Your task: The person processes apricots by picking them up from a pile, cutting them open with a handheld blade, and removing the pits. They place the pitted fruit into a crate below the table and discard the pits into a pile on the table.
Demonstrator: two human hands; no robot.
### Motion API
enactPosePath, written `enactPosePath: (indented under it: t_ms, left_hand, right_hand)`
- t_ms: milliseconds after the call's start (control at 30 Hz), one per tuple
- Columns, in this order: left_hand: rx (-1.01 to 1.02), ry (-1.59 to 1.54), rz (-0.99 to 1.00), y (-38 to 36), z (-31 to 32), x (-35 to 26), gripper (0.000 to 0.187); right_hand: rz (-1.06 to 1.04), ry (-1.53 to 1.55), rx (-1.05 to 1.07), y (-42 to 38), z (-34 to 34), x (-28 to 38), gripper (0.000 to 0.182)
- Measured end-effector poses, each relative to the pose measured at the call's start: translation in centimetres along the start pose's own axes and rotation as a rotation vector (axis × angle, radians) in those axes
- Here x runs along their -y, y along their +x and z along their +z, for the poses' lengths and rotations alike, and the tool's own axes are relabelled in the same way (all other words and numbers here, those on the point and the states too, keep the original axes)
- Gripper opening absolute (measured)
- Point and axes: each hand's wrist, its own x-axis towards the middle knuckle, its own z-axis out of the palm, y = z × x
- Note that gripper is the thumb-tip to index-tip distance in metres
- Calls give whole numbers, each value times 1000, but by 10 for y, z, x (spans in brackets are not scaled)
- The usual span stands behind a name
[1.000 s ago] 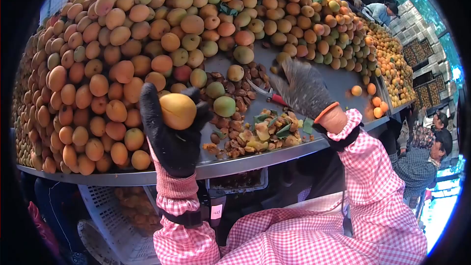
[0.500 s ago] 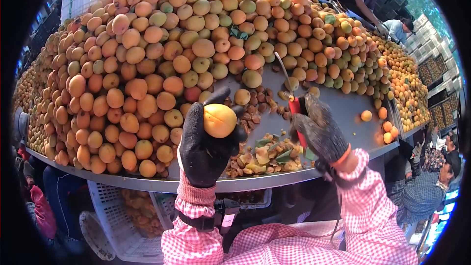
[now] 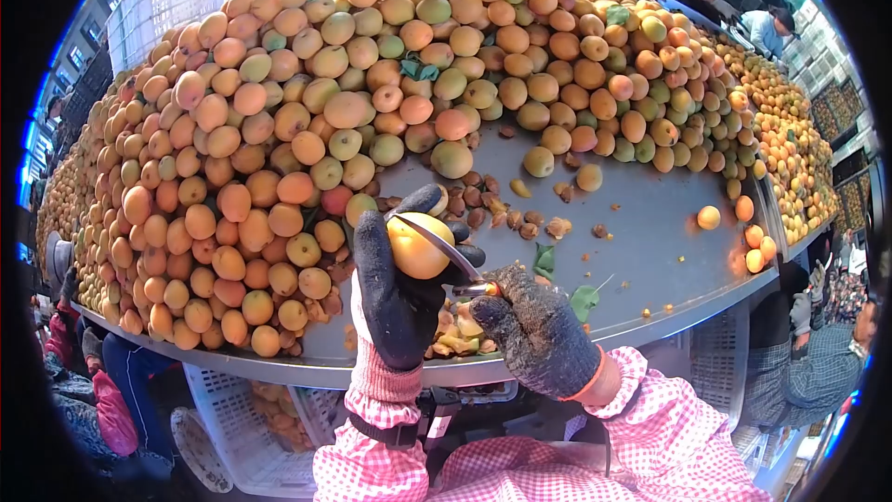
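My left hand point(image 3: 398, 302), in a black glove, cups a yellow-orange apricot point(image 3: 415, 256) above the table's front edge. Its fingers curl around the fruit from the sides and below. In my right hand point(image 3: 544, 327), also gloved and dusty, is a knife with a thin curved blade point(image 3: 444, 247). The blade lies across the top of the apricot, its tip at the far left side of the fruit. The knife's handle is mostly hidden in my fist. Partly covered by my hands, cut apricot pieces point(image 3: 455, 333) lie on the metal below.
A large heap of apricots point(image 3: 269, 144) covers the left and back of the metal table point(image 3: 641, 232). Brown pits point(image 3: 497, 212), scraps and a green leaf point(image 3: 583, 301) are scattered on it. White crates point(image 3: 218, 428) stand below the rim. Other people are at the left, right and back.
My right hand has moved left and down toward my left hand, bringing the knife blade across the apricot. The left hand still holds the same fruit. The view has shifted slightly.
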Motion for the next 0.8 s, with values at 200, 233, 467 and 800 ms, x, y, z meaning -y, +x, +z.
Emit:
enactPosePath:
  t_ms: [200, 233, 467, 800]
  left_hand:
    - [-118, 136, -4, 0, 9, 8, 63]
    - [-118, 138, -5, -1, 9, 9, 63]
    - [-196, -21, -14, -1, 6, 22, 65]
    - [-40, 348, 87, -10, -1, 7, 57]
  right_hand:
    - [-84, -315, -69, 1, -10, -3, 22]
    - [-107, -372, -79, 1, -10, -2, 22]
    - [-308, -539, 24, 5, 8, -4, 26]
    - [45, -354, 207, 22, -10, 6, 33]
